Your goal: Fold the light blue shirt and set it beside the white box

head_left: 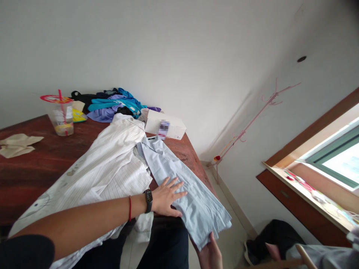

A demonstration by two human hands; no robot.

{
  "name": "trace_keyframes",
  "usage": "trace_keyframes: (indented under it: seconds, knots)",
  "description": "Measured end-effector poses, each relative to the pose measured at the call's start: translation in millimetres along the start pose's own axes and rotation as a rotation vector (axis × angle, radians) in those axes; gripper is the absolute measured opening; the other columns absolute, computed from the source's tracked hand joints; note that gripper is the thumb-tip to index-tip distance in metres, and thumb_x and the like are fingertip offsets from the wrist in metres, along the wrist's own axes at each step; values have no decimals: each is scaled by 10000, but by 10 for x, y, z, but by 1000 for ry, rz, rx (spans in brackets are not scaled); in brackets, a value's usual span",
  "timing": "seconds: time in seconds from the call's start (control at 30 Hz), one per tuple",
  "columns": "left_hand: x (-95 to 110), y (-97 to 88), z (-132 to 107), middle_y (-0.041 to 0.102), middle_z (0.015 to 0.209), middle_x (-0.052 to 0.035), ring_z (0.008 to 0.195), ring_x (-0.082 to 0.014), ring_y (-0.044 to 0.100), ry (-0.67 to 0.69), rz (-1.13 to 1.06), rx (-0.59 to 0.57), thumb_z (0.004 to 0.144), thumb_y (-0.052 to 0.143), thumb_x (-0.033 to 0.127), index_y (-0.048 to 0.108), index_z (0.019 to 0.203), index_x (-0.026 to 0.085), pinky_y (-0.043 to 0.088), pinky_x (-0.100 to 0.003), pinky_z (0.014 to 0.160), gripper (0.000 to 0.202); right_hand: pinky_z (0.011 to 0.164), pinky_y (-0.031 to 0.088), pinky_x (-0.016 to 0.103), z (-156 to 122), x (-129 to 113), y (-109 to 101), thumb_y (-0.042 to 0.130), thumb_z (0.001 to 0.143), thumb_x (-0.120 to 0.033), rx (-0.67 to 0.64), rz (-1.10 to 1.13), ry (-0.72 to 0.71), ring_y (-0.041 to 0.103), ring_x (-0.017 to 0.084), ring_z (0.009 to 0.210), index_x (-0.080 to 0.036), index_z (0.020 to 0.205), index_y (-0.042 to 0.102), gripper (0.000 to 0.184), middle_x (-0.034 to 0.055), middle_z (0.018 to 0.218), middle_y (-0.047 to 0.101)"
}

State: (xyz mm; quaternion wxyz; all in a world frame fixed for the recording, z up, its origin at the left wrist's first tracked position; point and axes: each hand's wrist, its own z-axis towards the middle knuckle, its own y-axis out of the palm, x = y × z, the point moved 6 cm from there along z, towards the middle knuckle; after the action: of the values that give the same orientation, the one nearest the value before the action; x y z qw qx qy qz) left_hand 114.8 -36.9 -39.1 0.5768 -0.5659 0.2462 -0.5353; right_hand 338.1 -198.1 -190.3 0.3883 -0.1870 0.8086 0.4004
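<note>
A light blue shirt [179, 168] lies folded lengthwise into a narrow strip along the right side of the table, its lower end hanging past the edge. My left hand [167, 198] rests flat on it with the fingers spread. At that hanging end, my right hand [209, 254] holds the hem, thumb on top and the other fingers hidden below the cloth. Left of the blue shirt a white striped shirt [112, 160] is spread over the table, and part of it drapes down the front edge near my legs.
On the dark wooden table [81, 140] stand a plastic cup [62, 116] with a red straw, a heap of clothes [117, 102] and a white box [168, 123]. A crumpled napkin [19, 144] lies at left. A pink coat rack [252, 121] leans across the view at right.
</note>
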Motion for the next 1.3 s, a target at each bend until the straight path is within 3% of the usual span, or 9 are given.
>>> trace_keyframes:
  seconds: [0.2,0.43,0.63,0.73,0.9,1.07,1.2,1.3]
  knots:
    - [-2,-4,-5,229,1663,-160,1522,-458,155,-10,5,-14,839,477,831,395,1565,268,131,-714,1170,922,930,555,565,31,143,-86,849,526,-697,95,-58,20,675,396,1146,-257,1115,737,743,115,1052,786]
    - [-10,10,10,200,1672,-154,1526,-456,136,-1,19,-37,810,524,834,371,1577,267,113,-698,1182,966,896,598,443,-172,-258,-114,866,632,-489,168,-39,-32,740,317,987,-209,1220,676,678,70,1036,791]
    - [31,-74,51,190,1675,-156,1521,-471,131,-53,118,-115,765,704,688,362,1582,261,113,-701,1180,983,896,605,401,-343,-408,157,849,681,-347,116,108,-6,756,284,943,-143,1154,678,543,81,1003,795]
    - [213,-88,70,150,1685,-153,1522,-473,125,-63,216,-132,751,759,547,354,1584,244,112,-690,1185,974,843,618,394,-412,-397,267,829,695,-329,116,166,-2,763,282,897,-137,1160,674,526,81,938,797]
    - [850,48,96,146,1693,-112,1541,-357,178,22,314,-6,825,677,270,222,1622,248,197,-580,1211,917,760,628,333,-559,-583,515,786,735,-251,42,261,-62,767,250,855,-171,1173,669,460,56,921,795]
    - [1355,249,209,207,1681,-95,1515,-338,269,-56,279,186,882,607,267,196,1631,232,309,-536,1179,855,650,620,262,-753,-902,802,756,766,-193,-11,287,-86,742,188,713,-177,1015,702,255,35,872,787]
    - [1492,329,260,339,1633,-88,1495,-318,324,-121,153,298,870,584,254,289,1606,196,354,-501,1166,795,608,586,222,-919,-1057,960,796,736,-201,-56,224,-132,698,147,665,-158,925,709,212,27,844,766]
    - [1456,312,247,512,1524,-78,1429,-289,440,-131,-19,281,836,523,154,445,1532,181,385,-455,1154,701,627,577,237,-1025,-1093,979,847,697,-267,-138,127,-145,682,153,687,-170,887,704,256,25,829,744]
